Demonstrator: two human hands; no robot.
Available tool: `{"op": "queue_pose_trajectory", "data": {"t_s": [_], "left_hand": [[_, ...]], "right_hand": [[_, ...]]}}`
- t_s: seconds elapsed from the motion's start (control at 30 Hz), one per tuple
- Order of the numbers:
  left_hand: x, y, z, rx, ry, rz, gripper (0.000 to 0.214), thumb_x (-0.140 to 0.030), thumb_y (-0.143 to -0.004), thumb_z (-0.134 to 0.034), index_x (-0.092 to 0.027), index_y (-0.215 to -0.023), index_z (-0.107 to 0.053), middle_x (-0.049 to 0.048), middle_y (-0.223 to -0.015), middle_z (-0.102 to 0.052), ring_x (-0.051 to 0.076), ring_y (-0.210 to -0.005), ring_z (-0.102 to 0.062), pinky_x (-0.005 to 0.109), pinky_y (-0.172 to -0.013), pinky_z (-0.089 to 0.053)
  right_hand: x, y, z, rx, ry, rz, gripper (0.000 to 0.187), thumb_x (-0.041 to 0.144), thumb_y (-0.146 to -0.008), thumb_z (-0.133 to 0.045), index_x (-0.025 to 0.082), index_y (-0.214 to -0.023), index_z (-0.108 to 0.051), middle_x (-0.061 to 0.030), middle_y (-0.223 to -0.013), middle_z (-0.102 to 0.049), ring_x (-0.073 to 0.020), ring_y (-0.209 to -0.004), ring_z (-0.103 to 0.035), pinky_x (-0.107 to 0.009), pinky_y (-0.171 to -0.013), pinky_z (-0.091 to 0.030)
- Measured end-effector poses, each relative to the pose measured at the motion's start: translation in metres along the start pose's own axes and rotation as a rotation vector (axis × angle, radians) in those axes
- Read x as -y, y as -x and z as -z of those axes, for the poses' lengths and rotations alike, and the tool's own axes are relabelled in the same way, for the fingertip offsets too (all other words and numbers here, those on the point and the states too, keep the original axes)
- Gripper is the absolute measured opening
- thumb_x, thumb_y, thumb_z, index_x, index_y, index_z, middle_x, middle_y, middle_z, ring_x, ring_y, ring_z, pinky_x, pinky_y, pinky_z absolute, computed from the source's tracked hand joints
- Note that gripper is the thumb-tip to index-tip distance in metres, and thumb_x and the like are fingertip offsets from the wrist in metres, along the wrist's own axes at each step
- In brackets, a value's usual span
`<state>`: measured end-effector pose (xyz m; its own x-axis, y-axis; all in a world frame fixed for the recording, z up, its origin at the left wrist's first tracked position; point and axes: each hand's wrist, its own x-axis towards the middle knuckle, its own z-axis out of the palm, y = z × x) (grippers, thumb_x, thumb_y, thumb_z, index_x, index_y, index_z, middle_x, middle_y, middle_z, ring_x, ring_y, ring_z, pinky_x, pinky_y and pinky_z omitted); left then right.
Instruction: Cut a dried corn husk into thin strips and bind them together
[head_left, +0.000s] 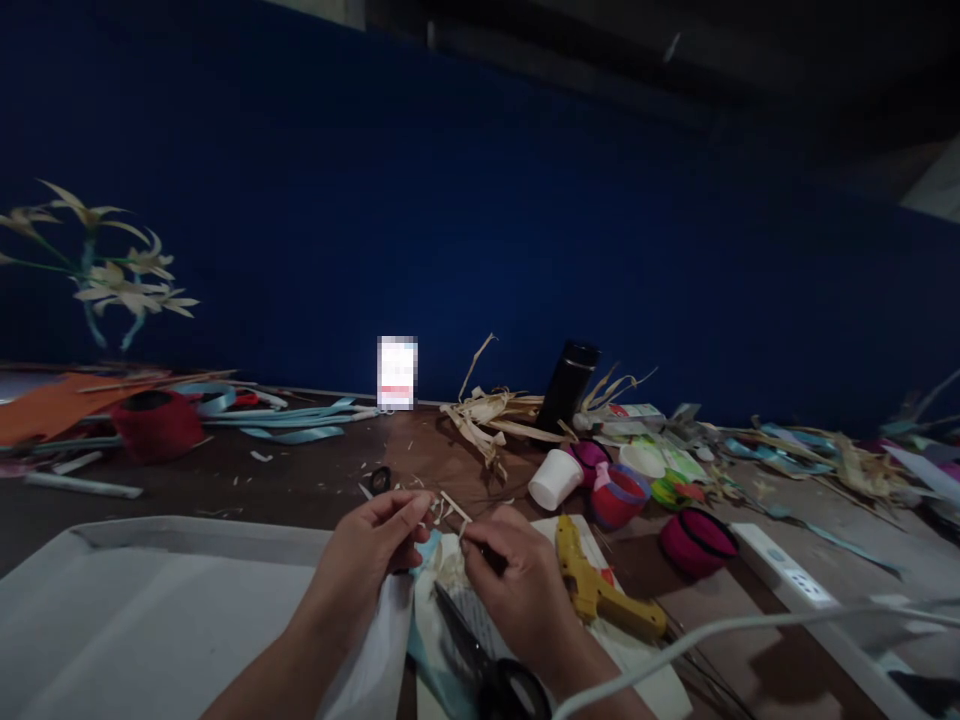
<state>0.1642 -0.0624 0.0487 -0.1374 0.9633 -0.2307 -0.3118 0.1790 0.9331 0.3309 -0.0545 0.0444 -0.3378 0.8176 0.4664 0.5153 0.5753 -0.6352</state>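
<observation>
My left hand (382, 545) is closed in a pinch, with small pale curled bits showing at its fingertips; what it grips is too small to make out. Close beside it, my right hand (517, 570) pinches the lower end of a thin pale strip (454, 507). Under the hands lie black-handled scissors (469, 640), open-bladed, on printed paper and light blue material. A yellow glue gun (600, 590) rests just right of my right hand. Another black-handled pair of scissors (380, 480) lies partly hidden behind my left hand.
A white tray (195, 535) fills the front left. Dried husks (487, 415), a black bottle (570, 385), a white cup (555, 480) and a magenta ring (697, 543) stand beyond. A white cable (675, 650) crosses before a power strip (787, 575). Husk flowers (120, 280) stand left.
</observation>
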Motion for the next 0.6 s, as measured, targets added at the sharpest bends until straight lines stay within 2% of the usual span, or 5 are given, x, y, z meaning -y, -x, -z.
{"op": "queue_pose_trajectory", "data": {"t_s": [0.2,0.33,0.47,0.6], "left_hand": [[-0.0023,0.0019,-0.0018,-0.009,0.013,-0.012,0.033,-0.045,-0.065,-0.068,-0.013,-0.074,-0.062,-0.0013,-0.060,-0.054,0.006,-0.051,-0.044,0.017,-0.048,-0.037],[-0.0017,0.0020,-0.0017,-0.008,0.018,-0.020,0.033,-0.042,-0.064,-0.069,-0.013,-0.080,-0.063,-0.0010,-0.062,-0.055,0.006,-0.051,-0.045,0.017,-0.049,-0.037],[0.0001,0.0001,-0.0005,-0.035,0.014,-0.020,0.038,-0.042,-0.061,-0.071,-0.013,-0.086,-0.065,0.0004,-0.063,-0.059,0.007,-0.051,-0.047,0.018,-0.050,-0.039],[0.0019,-0.0019,0.0013,-0.046,0.016,-0.022,0.042,-0.040,-0.060,-0.072,-0.013,-0.092,-0.066,0.0005,-0.064,-0.060,0.006,-0.050,-0.048,0.018,-0.050,-0.038]], "right_hand": [[0.0029,0.0034,0.0010,0.020,0.208,0.049,0.018,0.015,-0.081,-0.047,0.020,-0.083,-0.064,-0.0019,-0.073,-0.049,-0.0125,-0.065,-0.048,-0.023,-0.059,-0.035],[0.0030,0.0040,0.0015,0.019,0.276,0.053,0.017,0.016,-0.082,-0.046,0.020,-0.082,-0.063,-0.0025,-0.073,-0.049,-0.0126,-0.065,-0.047,-0.023,-0.059,-0.034],[0.0014,0.0035,0.0005,-0.001,0.231,0.048,0.018,0.016,-0.082,-0.046,0.020,-0.085,-0.064,-0.0027,-0.074,-0.050,-0.0126,-0.064,-0.047,-0.024,-0.061,-0.036],[-0.0026,0.0018,-0.0022,-0.035,0.067,0.025,0.018,0.016,-0.081,-0.049,0.020,-0.088,-0.065,-0.0030,-0.074,-0.054,-0.0135,-0.067,-0.050,-0.024,-0.063,-0.039]]}}
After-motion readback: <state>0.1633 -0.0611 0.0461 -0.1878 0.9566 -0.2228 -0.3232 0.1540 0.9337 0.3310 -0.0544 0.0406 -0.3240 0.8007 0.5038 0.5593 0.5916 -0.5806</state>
